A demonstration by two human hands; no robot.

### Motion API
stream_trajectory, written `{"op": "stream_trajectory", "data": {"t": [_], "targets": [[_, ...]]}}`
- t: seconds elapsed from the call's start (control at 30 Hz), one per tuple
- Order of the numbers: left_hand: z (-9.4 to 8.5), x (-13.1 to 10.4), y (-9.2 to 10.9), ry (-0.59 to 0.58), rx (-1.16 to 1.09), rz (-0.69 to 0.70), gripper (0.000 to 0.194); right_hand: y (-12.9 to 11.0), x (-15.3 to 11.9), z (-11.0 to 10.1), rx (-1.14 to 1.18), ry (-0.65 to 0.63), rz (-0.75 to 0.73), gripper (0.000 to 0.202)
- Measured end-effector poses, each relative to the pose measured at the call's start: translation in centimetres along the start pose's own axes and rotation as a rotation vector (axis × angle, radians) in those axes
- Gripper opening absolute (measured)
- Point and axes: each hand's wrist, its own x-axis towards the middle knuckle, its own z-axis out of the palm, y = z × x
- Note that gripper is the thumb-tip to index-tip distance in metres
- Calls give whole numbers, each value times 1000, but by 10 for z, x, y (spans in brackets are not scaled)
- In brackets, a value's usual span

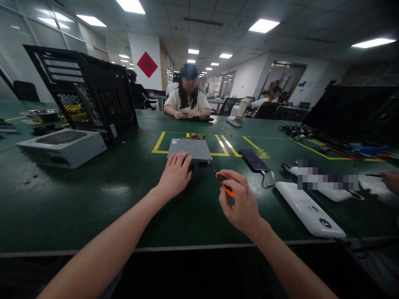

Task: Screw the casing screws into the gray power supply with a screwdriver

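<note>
A grey computer power supply unit (pixel 190 148) lies on the green table in front of me, its cables bunched at the far side. My left hand (pixel 175 172) grips its near left part, fingers over the top edge and thumb by the front face. An orange and black screwdriver (pixel 225 183) is pinched between the thumb and fingers of my right hand (pixel 239 199). Its thin shaft points at the unit's near right corner, beside the power socket. Whether the tip touches a screw is too small to tell.
A second power supply unit (pixel 64 147) and a black computer case (pixel 90 93) stand on the left, near a metal bowl (pixel 40 115). A phone (pixel 254 160) and a white power bank (pixel 308 207) lie right. A person (pixel 188 97) sits opposite; another person's hand (pixel 391 181) shows far right.
</note>
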Motion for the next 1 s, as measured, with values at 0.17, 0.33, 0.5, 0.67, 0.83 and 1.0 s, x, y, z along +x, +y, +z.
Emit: {"op": "stream_trajectory", "data": {"t": [0.17, 0.33, 0.5, 0.67, 0.83, 1.0], "targets": [[-1, 0, 0, -8, 4, 0, 44, 10, 9, 1, -98, 50, -42, 30], [-1, 0, -1, -12, 7, 6, 43, 16, 0, 6, -6, 122, -53, 38], [-1, 0, 0, -11, -7, 2, 43, 16, -7, 8, 5, 80, -85, 37], [-3, -1, 2, -12, -23, -6, 45, 12, -10, 9, 21, 57, -61, 37], [-1, -1, 1, -16, 4, -2, 46, 13, -12, 9, 30, 38, -107, 40], [0, -2, 2, -10, 6, -6, 46, 13, -11, 8, -11, 59, -102, 36]]}}
